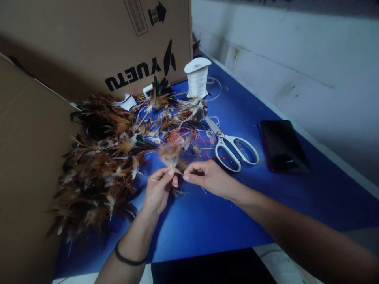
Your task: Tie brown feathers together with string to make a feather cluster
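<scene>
Over the blue table, my left hand (158, 189) pinches the base of a small bunch of fluffy tan feathers (171, 157) between thumb and fingers. Close on its right, my right hand (207, 177) is closed in a pinch at the bunch's lower end, where a thin brownish strand or tip shows between the two hands. The exact thing in the right fingertips is too small to make out. A large pile of brown and black feathers (97, 177) spreads to the left. Silver scissors (233, 148) lie with blades partly apart, just beyond my right hand.
A spool of white ribbon (197, 79) stands at the back, near a crumpled white scrap (126, 102). Red strings (177, 137) tangle among loose feathers. A dark phone (284, 146) lies on the blue table (213, 228) at right. Cardboard boxes (74, 47) border the back and left; a wall runs along the right.
</scene>
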`<state>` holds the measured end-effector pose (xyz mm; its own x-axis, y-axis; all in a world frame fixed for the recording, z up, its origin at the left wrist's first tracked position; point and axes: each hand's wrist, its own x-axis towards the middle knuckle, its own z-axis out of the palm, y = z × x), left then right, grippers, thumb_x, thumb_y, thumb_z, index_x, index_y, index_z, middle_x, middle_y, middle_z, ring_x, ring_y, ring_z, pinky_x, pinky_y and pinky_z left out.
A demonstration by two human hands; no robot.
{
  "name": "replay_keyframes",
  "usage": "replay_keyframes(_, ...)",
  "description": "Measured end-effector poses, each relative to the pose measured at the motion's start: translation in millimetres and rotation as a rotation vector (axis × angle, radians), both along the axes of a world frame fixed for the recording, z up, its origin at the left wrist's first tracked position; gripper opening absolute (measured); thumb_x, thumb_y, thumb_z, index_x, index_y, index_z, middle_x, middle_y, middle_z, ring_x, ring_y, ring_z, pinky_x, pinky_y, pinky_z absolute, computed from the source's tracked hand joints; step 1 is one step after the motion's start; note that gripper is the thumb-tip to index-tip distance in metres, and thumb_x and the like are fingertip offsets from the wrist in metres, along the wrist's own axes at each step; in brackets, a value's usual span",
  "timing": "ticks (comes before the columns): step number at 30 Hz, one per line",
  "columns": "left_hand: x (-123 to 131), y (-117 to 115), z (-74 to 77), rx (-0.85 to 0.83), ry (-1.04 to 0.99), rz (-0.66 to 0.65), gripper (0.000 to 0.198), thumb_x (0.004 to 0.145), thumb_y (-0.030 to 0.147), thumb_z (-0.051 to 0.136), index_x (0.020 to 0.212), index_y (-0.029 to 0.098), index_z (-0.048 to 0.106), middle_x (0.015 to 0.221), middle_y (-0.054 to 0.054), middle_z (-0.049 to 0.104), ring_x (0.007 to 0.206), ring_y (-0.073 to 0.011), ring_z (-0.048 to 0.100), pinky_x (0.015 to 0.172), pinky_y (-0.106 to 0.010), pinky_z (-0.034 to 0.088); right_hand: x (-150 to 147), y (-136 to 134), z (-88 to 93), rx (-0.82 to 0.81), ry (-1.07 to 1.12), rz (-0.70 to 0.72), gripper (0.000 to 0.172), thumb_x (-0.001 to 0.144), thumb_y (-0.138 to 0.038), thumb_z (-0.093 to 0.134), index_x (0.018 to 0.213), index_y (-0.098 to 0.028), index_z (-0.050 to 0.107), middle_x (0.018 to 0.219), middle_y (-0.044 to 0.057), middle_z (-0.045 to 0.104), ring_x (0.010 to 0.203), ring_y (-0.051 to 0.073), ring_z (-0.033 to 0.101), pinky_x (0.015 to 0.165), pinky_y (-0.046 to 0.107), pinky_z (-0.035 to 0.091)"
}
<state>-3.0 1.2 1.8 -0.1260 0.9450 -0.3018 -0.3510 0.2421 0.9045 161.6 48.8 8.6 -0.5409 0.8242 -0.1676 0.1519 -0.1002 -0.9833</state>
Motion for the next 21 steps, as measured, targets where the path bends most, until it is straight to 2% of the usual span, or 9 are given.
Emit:
replay_keyframes(4,-2.9,2.7,-0.4,-0.019,-0.037,0.043,0.014,0.07,0.026,0.072,0.076,0.014,0.069,0.057,0.001,0.059,0.05,-0.0044,0.049,0.052,-0.016,0.039,0.3,2.2,5.6,-0.115,0.086,-0.049,0.016,0.071,-0.03,0.064,0.068,-0.016,0.058,0.051,-0.006,0.047,0.047,0.007,0.039,0.046,0.021,0.03)
replay_keyframes(7,-2.6,2.4,-0.1,-0.023,-0.036,0.021,0.014,0.071,0.026,0.071,0.075,0.014,0.069,0.058,0.001,0.06,0.049,-0.004,0.049,0.051,-0.016,0.039,-0.1,2.4,4.8,-0.123,0.132,-0.046,0.017,0.071,-0.031,0.065,0.07,-0.017,0.057,0.051,-0.006,0.047,0.045,0.007,0.04,0.045,0.021,0.031)
replay_keyframes(15,1.7,-1.2,-0.5,-0.035,-0.036,-0.083,0.019,0.069,0.03,0.072,0.07,0.012,0.067,0.065,-0.002,0.064,0.048,-0.006,0.052,0.048,-0.019,0.044,-3.4,-0.2,12.0,-0.031,0.171,-0.1,0.011,0.072,-0.025,0.064,0.074,-0.017,0.057,0.06,-0.003,0.057,0.046,0.006,0.046,0.046,0.022,0.038)
replay_keyframes(21,3.3,-3.3,-2.1,-0.019,0.01,-0.121,0.021,0.071,0.031,0.071,0.072,0.011,0.065,0.062,-0.002,0.063,0.042,-0.0053,0.05,0.043,-0.019,0.042,-7.3,-1.2,13.7,0.116,0.122,-0.139,0.005,0.072,-0.021,0.063,0.074,-0.017,0.062,0.068,-0.002,0.061,0.057,0.008,0.053,0.057,0.023,0.043)
